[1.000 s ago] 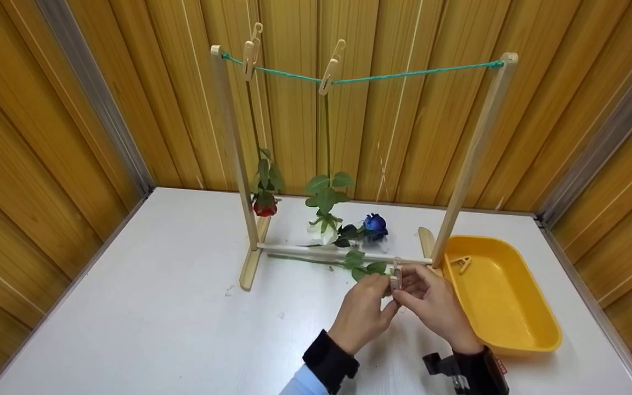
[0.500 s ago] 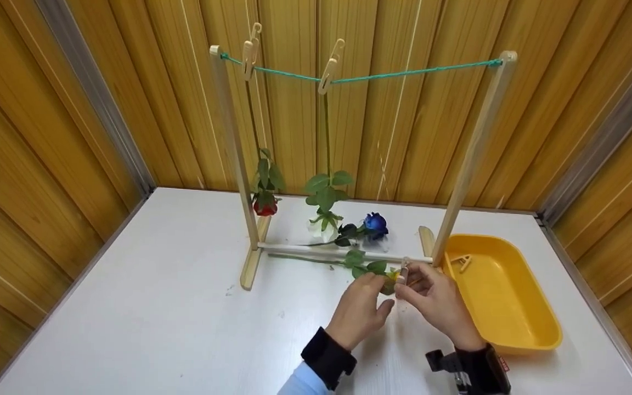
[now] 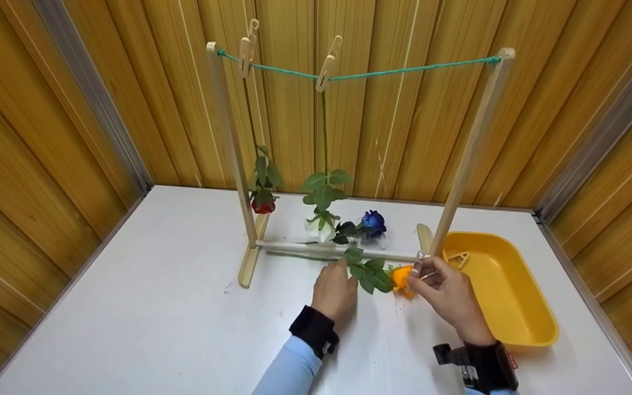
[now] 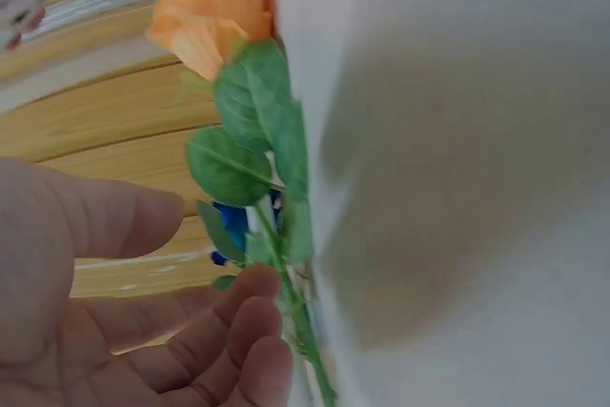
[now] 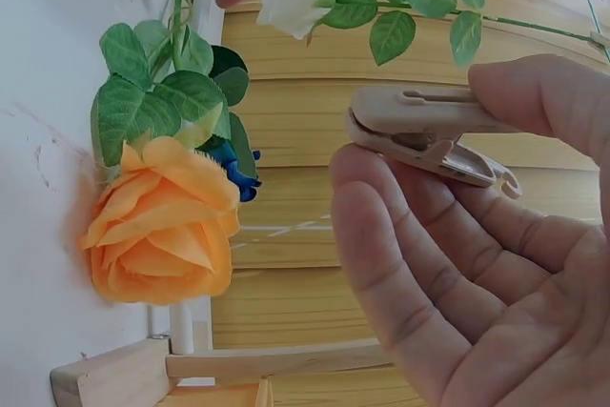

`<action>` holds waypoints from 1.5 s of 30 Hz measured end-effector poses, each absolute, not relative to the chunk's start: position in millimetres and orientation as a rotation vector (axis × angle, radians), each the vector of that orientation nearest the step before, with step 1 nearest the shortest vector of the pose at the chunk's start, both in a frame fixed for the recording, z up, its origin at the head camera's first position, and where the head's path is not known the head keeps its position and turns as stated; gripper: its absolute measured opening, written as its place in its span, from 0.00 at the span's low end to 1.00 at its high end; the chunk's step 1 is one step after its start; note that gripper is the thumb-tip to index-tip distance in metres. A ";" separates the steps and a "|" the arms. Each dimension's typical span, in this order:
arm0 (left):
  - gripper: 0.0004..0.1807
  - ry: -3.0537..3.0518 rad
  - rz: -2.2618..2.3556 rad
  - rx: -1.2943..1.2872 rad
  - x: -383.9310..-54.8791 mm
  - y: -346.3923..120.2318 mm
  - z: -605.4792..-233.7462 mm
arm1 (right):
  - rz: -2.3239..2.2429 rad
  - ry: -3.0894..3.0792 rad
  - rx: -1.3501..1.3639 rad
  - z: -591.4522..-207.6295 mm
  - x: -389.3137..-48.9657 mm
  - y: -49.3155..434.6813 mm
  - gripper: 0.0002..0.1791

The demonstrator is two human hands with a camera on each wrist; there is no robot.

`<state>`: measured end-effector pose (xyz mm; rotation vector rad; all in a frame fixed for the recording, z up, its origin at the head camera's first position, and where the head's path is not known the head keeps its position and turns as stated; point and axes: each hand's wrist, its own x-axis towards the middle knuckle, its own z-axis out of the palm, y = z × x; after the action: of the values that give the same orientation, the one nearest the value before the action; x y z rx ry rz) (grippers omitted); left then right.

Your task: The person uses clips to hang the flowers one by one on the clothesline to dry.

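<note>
An orange rose (image 3: pixel 402 278) lies on the table in front of the rack's lower bar, its green stem running left. My left hand (image 3: pixel 333 291) is beside the stem; in the left wrist view its thumb stands apart from the fingers, and the fingertips are right at the stem (image 4: pixel 297 321). With thumb and fingers my right hand (image 3: pixel 450 293) holds a beige clothespin (image 5: pixel 419 126) next to the rose's bloom. The clothespin's jaws look closed in the right wrist view, with nothing between them.
A wooden rack (image 3: pixel 472 148) carries a green cord (image 3: pixel 404 70). Clothespins hang a red rose (image 3: pixel 263 204) and a white rose (image 3: pixel 321 227) from it, heads down. Behind the lower bar lies a blue rose (image 3: pixel 373 223). A yellow tray (image 3: pixel 546 307) at right contains another clothespin (image 3: pixel 463 259).
My left hand has moved left, away from the bloom toward the stem. My right hand has shifted slightly right with the clothespin, and the orange bloom now shows between the hands.
</note>
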<state>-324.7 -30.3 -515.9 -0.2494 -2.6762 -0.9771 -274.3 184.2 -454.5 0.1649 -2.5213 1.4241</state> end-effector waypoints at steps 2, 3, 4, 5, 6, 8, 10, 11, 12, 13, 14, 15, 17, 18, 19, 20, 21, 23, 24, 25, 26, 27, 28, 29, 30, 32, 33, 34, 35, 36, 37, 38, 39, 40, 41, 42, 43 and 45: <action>0.15 -2.692 -0.977 -0.233 -332.6 -32.8 -516.9 | 1.444 -2.533 0.135 -453.4 -274.2 185.8 0.14; 0.14 -2.704 -0.976 -0.225 -335.9 -34.1 -517.0 | 1.455 -2.538 0.121 -453.1 -274.4 186.4 0.14; 0.13 -2.715 -0.975 -0.220 -338.8 -35.3 -517.2 | 1.462 -2.543 0.110 -452.8 -274.5 186.9 0.14; 0.12 -2.727 -0.976 -0.216 -341.3 -36.5 -517.3 | 1.471 -2.547 0.098 -452.6 -274.7 187.4 0.15; 0.11 -2.740 -0.974 -0.212 -343.1 -37.5 -517.1 | 1.478 -2.551 0.090 -452.3 -274.8 187.8 0.15; 0.10 -2.767 -0.962 -0.202 -346.3 -39.0 -516.8 | 1.484 -2.557 0.074 -451.8 -274.9 188.3 0.15; 0.08 -2.793 -0.948 -0.191 -348.7 -40.3 -515.9 | 1.489 -2.559 0.060 -451.4 -274.8 188.5 0.15; 0.08 -2.802 -0.940 -0.183 -349.7 -40.8 -515.1 | 1.495 -2.559 0.052 -451.2 -274.7 188.5 0.15; 0.07 -2.812 -0.927 -0.176 -350.9 -41.3 -515.0 | 1.500 -2.559 0.046 -450.8 -274.2 188.6 0.15; 0.07 -2.819 -0.915 -0.170 -352.0 -42.0 -514.7 | 1.507 -2.558 0.039 -450.5 -273.7 188.8 0.15; 0.07 -2.827 -0.901 -0.164 -352.9 -42.6 -514.4 | 1.516 -2.558 0.030 -450.3 -273.5 188.9 0.14; 0.07 -2.829 -0.888 -0.161 -353.3 -43.5 -513.8 | 1.528 -2.554 0.026 -449.9 -273.1 189.2 0.15; 0.08 -2.835 -0.860 -0.148 -353.7 -45.0 -514.1 | 1.548 -2.543 0.024 -449.9 -272.7 189.8 0.15; 0.08 -2.828 -0.842 -0.145 -353.6 -45.8 -514.7 | 1.556 -2.536 0.024 -450.0 -272.4 190.2 0.15; 0.08 -2.818 -0.829 -0.148 -353.1 -46.6 -514.8 | 1.564 -2.529 0.024 -450.3 -272.4 190.6 0.15; 0.07 -2.807 -0.815 -0.153 -352.6 -47.3 -515.4 | 1.568 -2.522 0.027 -450.4 -272.3 190.8 0.15; 0.06 -2.788 -0.799 -0.166 -351.9 -48.0 -516.1 | 1.569 -2.514 0.032 -450.6 -272.0 191.4 0.15; 0.05 -2.747 -0.752 -0.196 -350.7 -49.3 -518.2 | 1.575 -2.502 0.037 -450.9 -271.5 192.2 0.14; 0.04 -2.719 -0.724 -0.218 -349.9 -50.2 -518.9 | 1.576 -2.496 0.042 -450.9 -271.3 192.5 0.14; 0.04 -2.698 -0.698 -0.241 -349.1 -51.2 -519.5 | 1.572 -2.495 0.048 -451.0 -271.2 192.7 0.14; 0.05 -2.678 -0.673 -0.259 -347.9 -52.1 -520.1 | 1.571 -2.493 0.054 -450.9 -271.1 192.9 0.14; 0.06 -2.659 -0.650 -0.279 -346.6 -53.2 -520.5 | 1.573 -2.490 0.059 -451.0 -271.0 193.0 0.14; 0.08 -2.650 -0.632 -0.293 -345.5 -54.1 -520.7 | 1.577 -2.486 0.064 -451.0 -271.0 193.2 0.14; 0.09 -2.646 -0.618 -0.306 -344.0 -55.1 -520.3 | 1.574 -2.483 0.071 -450.8 -271.1 193.3 0.14; 0.10 -2.646 -0.612 -0.319 -342.4 -56.0 -519.4 | 1.569 -2.482 0.076 -450.4 -270.9 193.4 0.14; 0.11 -2.663 -0.604 -0.336 -339.0 -58.2 -517.6 | 1.567 -2.479 0.089 -449.7 -270.8 193.4 0.14; 0.12 -2.674 -0.595 -0.345 -337.4 -59.2 -516.0 | 1.564 -2.478 0.093 -449.2 -270.6 193.5 0.14; 0.12 -2.686 -0.585 -0.352 -335.7 -60.1 -514.4 | 1.559 -2.478 0.098 -448.8 -270.5 193.6 0.14; 0.12 -2.700 -0.577 -0.361 -333.8 -61.1 -512.3 | 1.545 -2.480 0.104 -448.3 -270.2 193.9 0.15; 0.12 -2.716 -0.571 -0.370 -332.2 -61.9 -510.6 | 1.530 -2.482 0.108 -448.3 -270.0 194.4 0.15; 0.12 -2.731 -0.560 -0.382 -330.4 -62.6 -508.7 | 1.519 -2.481 0.116 -448.1 -269.9 194.8 0.15; 0.12 -2.745 -0.544 -0.396 -328.6 -63.3 -506.8 | 1.511 -2.479 0.123 -447.8 -269.6 195.1 0.15; 0.11 -2.759 -0.534 -0.410 -326.6 -63.8 -504.7 | 1.498 -2.477 0.131 -447.6 -269.4 195.6 0.15; 0.11 -2.771 -0.527 -0.429 -324.6 -64.3 -502.9 | 1.486 -2.475 0.138 -447.6 -269.3 196.3 0.15; 0.10 -2.783 -0.518 -0.448 -322.5 -64.8 -501.3 | 1.481 -2.471 0.141 -447.4 -269.1 196.8 0.15; 0.10 -2.791 -0.510 -0.468 -320.1 -65.3 -499.7 | 1.481 -2.468 0.144 -447.2 -268.9 197.4 0.15; 0.10 -2.800 -0.500 -0.486 -317.4 -65.8 -498.2 | 1.482 -2.466 0.149 -446.9 -268.7 197.8 0.14; 0.10 -2.813 -0.487 -0.515 -311.6 -66.7 -495.4 | 1.468 -2.467 0.150 -446.2 -268.5 198.8 0.14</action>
<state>-311.6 -66.7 -495.4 -0.5147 -2.8127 -0.4873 -268.5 198.8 -446.2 0.1502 -2.4673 1.4676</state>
